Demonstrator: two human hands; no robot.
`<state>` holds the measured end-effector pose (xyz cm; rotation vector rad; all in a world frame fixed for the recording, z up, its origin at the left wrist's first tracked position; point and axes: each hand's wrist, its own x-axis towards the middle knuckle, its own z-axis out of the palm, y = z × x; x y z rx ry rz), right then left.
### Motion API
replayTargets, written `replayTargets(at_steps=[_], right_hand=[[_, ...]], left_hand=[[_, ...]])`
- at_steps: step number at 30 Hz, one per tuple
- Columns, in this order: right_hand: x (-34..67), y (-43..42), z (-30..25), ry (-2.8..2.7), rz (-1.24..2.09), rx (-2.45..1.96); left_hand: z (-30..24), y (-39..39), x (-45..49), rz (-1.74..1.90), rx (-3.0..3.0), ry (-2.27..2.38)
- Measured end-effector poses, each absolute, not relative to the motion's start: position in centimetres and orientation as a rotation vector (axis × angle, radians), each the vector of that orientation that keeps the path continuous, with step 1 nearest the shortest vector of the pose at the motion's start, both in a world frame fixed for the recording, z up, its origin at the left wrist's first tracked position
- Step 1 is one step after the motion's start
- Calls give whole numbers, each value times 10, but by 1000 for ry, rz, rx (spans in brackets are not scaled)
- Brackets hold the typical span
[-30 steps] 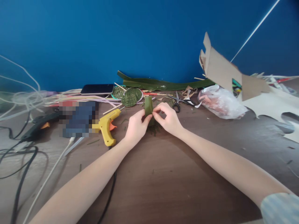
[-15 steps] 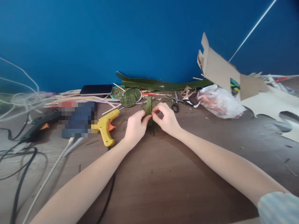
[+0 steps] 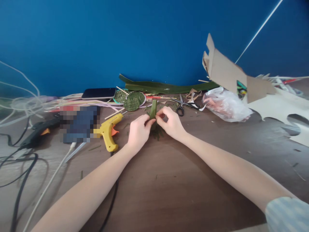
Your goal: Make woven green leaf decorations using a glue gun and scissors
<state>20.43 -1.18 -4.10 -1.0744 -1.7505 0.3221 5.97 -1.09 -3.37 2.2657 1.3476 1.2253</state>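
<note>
Between my two hands a folded strip of green leaf (image 3: 153, 109) stands upright over the brown table. My left hand (image 3: 139, 130) pinches its left side between thumb and fingers. My right hand (image 3: 170, 124) is closed in a pinch at the strip's right edge, fingertips close to the left thumb. Small dark green scraps (image 3: 158, 132) lie beneath the fingertips. Just beyond the hands are round woven green pieces (image 3: 133, 101) and a pair of scissors (image 3: 181, 105). The lower end of the strip is partly hidden by my fingers.
A yellow glue gun (image 3: 109, 132) lies left of my left hand, its black cord passing under my forearm. Long green leaves (image 3: 166, 86) run along the blue wall. At right are a plastic bag (image 3: 225, 104) and cut cardboard (image 3: 227, 67); cables (image 3: 26, 180) cross the left side.
Both hands keep their pinch on the leaf strip, with almost no visible movement. The whole view has shifted very slightly.
</note>
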Motion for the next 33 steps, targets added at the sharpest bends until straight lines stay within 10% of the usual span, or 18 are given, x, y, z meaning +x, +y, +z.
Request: replayTargets(at_steps=[33], right_hand=[[206,0,-44,-1779,417,-1487]], left_hand=[[-37,-8,56,1354,1856,1320]])
